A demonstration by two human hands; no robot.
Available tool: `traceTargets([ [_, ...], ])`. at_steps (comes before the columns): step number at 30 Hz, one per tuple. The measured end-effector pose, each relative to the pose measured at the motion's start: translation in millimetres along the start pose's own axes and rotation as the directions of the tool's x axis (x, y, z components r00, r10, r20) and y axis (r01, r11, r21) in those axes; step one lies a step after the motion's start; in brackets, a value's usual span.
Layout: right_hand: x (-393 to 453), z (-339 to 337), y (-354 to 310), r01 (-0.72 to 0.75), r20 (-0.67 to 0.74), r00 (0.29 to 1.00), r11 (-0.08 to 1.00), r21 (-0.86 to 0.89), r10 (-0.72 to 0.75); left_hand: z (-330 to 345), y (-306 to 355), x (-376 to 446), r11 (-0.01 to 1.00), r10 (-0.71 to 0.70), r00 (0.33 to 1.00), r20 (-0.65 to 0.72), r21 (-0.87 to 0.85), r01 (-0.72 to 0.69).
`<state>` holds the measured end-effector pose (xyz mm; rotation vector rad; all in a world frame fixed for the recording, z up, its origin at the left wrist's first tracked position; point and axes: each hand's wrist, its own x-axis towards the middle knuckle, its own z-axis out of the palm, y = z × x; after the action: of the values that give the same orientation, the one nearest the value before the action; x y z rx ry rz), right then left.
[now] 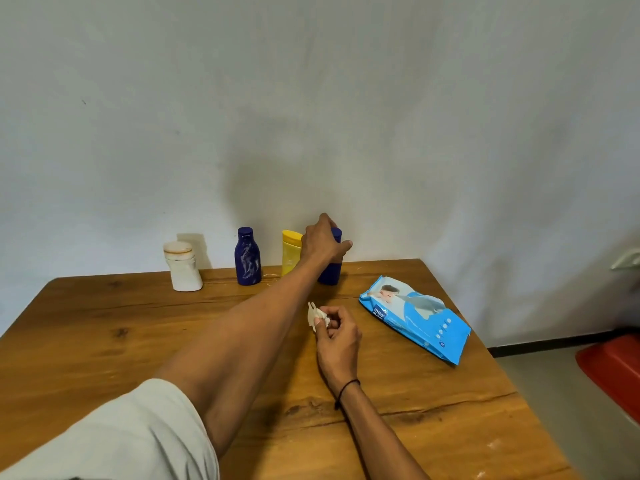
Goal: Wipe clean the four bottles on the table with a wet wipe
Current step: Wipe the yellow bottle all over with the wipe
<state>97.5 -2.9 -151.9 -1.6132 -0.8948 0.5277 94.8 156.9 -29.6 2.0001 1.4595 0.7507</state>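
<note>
Four bottles stand in a row at the table's far edge by the wall: a white bottle [183, 268] at the left, a dark blue bottle [247, 258] smeared with white, a yellow bottle [290, 252], and a second dark blue bottle [331, 271] at the right. My left hand [322, 242] reaches across and grips the top of that right blue bottle, hiding much of it. Nearer to me, my right hand [336, 332] rests on the table and pinches a crumpled white wet wipe [313, 315].
A blue pack of wet wipes [415, 318] lies on the wooden table [121, 341] at the right. The table's right edge drops to a grey floor, where a red object [613, 368] sits. A plain wall stands directly behind the bottles.
</note>
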Motion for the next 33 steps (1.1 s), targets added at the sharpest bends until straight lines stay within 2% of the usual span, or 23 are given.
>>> traceTargets([
  [4, -1, 0, -2, 0.009, 0.003, 1.000, 1.000, -0.011, -0.009, -13, 2, -1, 0.999, 0.035, 0.999, -0.024, 0.009, -0.035],
  [8, -1, -4, -4, 0.023, 0.010, 1.000, 1.000, -0.009, -0.023, -55, 1, 9, 0.987, 0.149, 0.987, -0.068, 0.065, -0.145],
  [10, -1, -4, -4, 0.029, 0.015, 0.999, 1.000, -0.005, -0.029, -80, -9, 13, 0.975, 0.203, 0.979, -0.027, 0.094, -0.200],
  [13, -1, -3, -5, 0.031, 0.017, 0.999, 1.000, -0.004, -0.031, -105, -31, 12, 0.944, 0.277, 0.955, 0.108, 0.155, -0.291],
  [16, 0, -3, -4, 0.036, 0.023, 0.999, 0.999, -0.012, -0.036, -112, -49, 6, 0.905, 0.286, 0.934, 0.212, 0.261, -0.337],
  [21, -1, -3, -4, 0.041, 0.020, 0.999, 0.999, -0.021, -0.041, -105, -59, 1, 0.882, 0.272, 0.939, 0.212, 0.336, -0.332],
  [28, -5, -7, -9, 0.020, -0.019, 1.000, 0.999, 0.049, -0.019, -112, -63, -17, 0.933, 0.295, 0.939, 0.175, 0.161, -0.322],
  [33, -18, -10, -18, 0.065, -0.070, 0.996, 0.998, 0.020, -0.064, -145, -78, -52, 0.967, 0.219, 0.968, 0.122, -0.156, -0.199],
])
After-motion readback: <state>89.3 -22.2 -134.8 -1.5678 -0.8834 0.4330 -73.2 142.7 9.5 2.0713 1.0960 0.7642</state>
